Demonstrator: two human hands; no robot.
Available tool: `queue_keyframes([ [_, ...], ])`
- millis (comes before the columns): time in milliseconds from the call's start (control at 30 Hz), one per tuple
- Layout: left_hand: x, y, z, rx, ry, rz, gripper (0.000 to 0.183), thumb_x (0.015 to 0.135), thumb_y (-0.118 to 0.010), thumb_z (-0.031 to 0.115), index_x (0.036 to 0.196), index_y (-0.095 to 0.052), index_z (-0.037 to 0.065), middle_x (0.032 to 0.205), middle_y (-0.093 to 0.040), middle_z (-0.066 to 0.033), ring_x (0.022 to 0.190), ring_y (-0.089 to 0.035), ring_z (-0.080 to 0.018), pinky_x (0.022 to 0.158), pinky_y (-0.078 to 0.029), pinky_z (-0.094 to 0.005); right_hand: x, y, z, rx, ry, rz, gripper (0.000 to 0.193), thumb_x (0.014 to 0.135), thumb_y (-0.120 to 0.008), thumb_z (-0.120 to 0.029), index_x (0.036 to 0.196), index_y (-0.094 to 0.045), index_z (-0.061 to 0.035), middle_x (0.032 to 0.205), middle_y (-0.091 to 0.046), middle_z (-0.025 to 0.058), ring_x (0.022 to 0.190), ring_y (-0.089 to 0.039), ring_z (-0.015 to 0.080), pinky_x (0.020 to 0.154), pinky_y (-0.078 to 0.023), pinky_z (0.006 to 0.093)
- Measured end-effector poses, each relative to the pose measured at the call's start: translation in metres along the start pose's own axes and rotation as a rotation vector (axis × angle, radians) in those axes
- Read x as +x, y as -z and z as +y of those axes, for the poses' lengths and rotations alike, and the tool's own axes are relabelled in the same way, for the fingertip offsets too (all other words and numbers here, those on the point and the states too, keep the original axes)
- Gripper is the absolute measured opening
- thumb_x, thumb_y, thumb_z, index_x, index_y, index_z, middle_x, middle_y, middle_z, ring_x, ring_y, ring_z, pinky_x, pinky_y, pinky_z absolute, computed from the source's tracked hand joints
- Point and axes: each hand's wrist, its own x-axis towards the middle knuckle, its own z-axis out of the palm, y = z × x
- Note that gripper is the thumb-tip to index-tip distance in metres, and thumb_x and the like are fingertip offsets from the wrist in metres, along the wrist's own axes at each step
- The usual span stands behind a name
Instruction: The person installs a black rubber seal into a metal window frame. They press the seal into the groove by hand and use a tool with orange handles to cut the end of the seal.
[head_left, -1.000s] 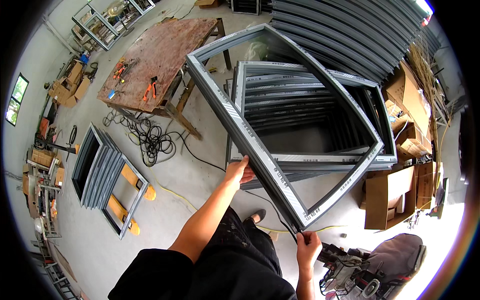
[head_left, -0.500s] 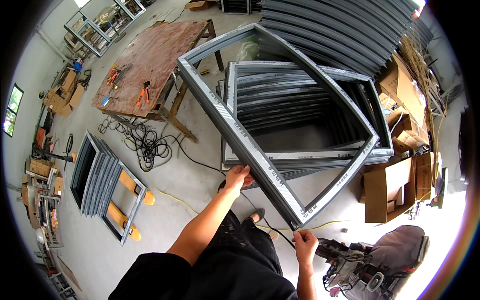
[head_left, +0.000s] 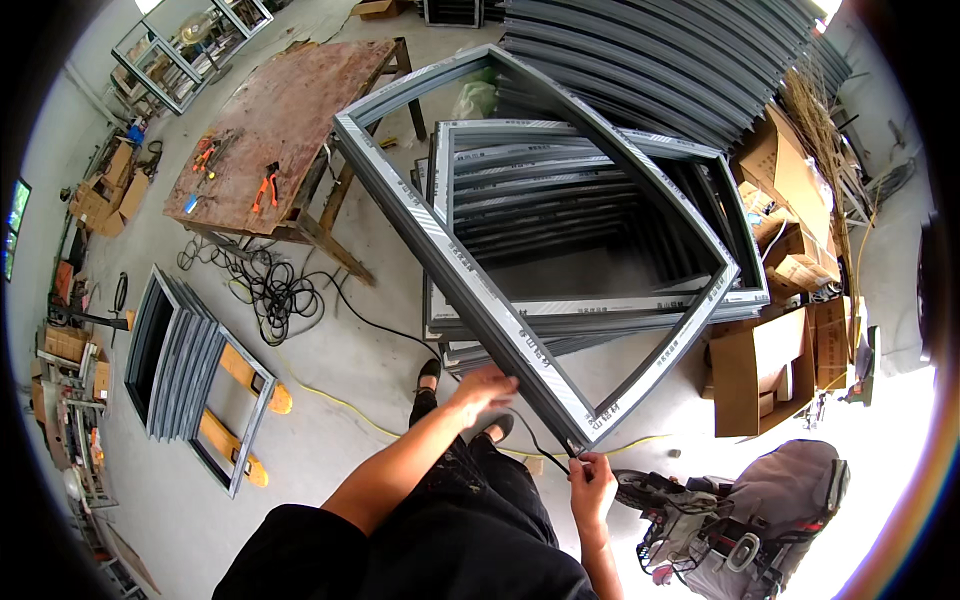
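Observation:
A large grey window frame [head_left: 470, 265] with printed protective film lies tilted across a stack of similar frames [head_left: 600, 308], one corner pointing toward me. My left hand [head_left: 484, 392] is beside its near left edge, fingers loosely stretched toward the profile and slightly blurred. I cannot tell whether they touch it. At the nearest corner, my right hand [head_left: 594, 486] is closed in a pinch. Whatever small thing sits between those fingertips is hidden.
Left of me, several smaller frames [head_left: 180, 360] rest on a yellow pallet jack [head_left: 225, 440]. A worn table [head_left: 290, 110] holds orange-handled pliers [head_left: 266, 188]. Tangled black cable [head_left: 285, 300] lies on the floor. Cardboard boxes [head_left: 760, 375] and a scooter [head_left: 740, 525] stand right.
My left hand has slid nearer to me along the frame's edge and its fingers have loosened. My right hand stays at the corner. The whole view has shifted slightly.

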Motion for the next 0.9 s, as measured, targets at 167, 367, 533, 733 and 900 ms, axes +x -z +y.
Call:
queue_keyframes([
  [167, -0.007, -0.012, -0.018, -0.059, -0.054, 0.019, 0.016, 0.087, -0.064, 0.018, 0.092, -0.06, 0.003, 0.085, -0.064, -0.007, 0.078, -0.065, -0.0169, 0.074, -0.054, -0.0299, 0.002, -0.005, -0.001, -0.096, 0.051, -0.008, 0.016, 0.078, -0.069, -0.011, 0.088, -0.058, -0.0054, 0.055, -0.055, 0.0075, 0.047, -0.052, 0.0216, 0.049, -0.041, 0.0326],
  [367, -0.026, 0.001, 0.023, 1.053, -0.899, 0.674, 0.021, 0.077, -0.07, 0.012, 0.091, -0.056, 0.004, 0.073, -0.06, -0.0066, 0.062, -0.058, -0.0198, 0.057, -0.047, -0.0336, 0.012, 0.004, -0.01, -0.147, 0.122, 0.044, 0.015, 0.078, -0.067, -0.01, 0.083, -0.056, -0.001, 0.055, -0.053, 0.0072, 0.046, -0.049, 0.0168, 0.047, -0.039, 0.0294],
  [533, -0.044, 0.012, 0.059, 1.355, -1.199, 0.357, 0.029, 0.081, -0.059, 0.012, 0.109, -0.058, 0.003, 0.113, -0.053, -0.0125, 0.106, -0.053, -0.03, 0.089, -0.044, -0.0404, 0.011, -0.007, -0.009, -0.192, 0.079, -0.007, 0.02, 0.077, -0.068, -0.011, 0.076, -0.053, 0.0007, 0.065, -0.061, 0.0141, 0.056, -0.061, 0.0263, 0.054, -0.047, 0.0334],
  [733, -0.017, 0.048, 0.065, 1.341, -1.189, 0.242, 0.039, 0.083, -0.056, 0.01, 0.121, -0.052, 0.001, 0.123, -0.05, -0.0118, 0.115, -0.049, -0.0275, 0.101, -0.04, -0.0395, 0.004, -0.005, -0.032, -0.118, -0.005, -0.066, 0.015, 0.078, -0.065, -0.007, 0.085, -0.057, 0.003, 0.068, -0.061, 0.0126, 0.058, -0.058, 0.0197, 0.055, -0.046, 0.0309],
  [900, -0.007, 0.082, 0.098, 1.353, -1.204, 0.167, 0.037, 0.084, -0.055, 0.009, 0.12, -0.052, 0.003, 0.126, -0.05, -0.0098, 0.115, -0.049, -0.0273, 0.102, -0.039, -0.0377, -0.001, -0.009, -0.061, -0.329, 0.241, 0.026, 0.019, 0.074, -0.063, -0.003, 0.091, -0.058, 0.0004, 0.074, -0.058, 0.0136, 0.063, -0.058, 0.0264, 0.057, -0.046, 0.0344],
])
